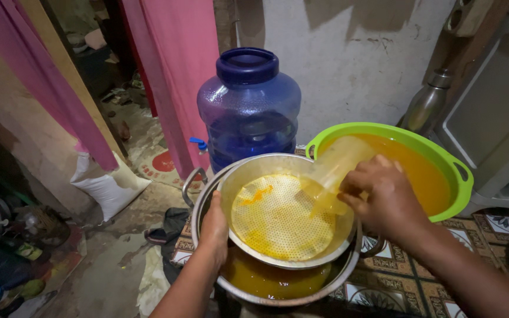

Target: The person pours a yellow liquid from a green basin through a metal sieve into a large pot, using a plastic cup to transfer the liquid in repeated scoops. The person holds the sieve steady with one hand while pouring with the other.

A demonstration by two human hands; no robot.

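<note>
Tipping a translucent plastic cup point(334, 168) at frame centre, the right hand point(384, 200) has its fingers wrapped around it — orange liquid runs onto the perforated metal strainer point(278, 218). Left hand point(214, 227) fingers clamp the strainer rim over a steel pot point(278, 288). Green basin point(443, 159) of orange liquid sits at right — blue water jug point(248, 109) behind.

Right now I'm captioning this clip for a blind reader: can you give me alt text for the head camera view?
A person's right hand tips a clear plastic cup of orange liquid into a perforated metal strainer, which the left hand steadies over a steel pot holding orange liquid. Behind stand a green basin of the same liquid and a blue water jug.
</note>
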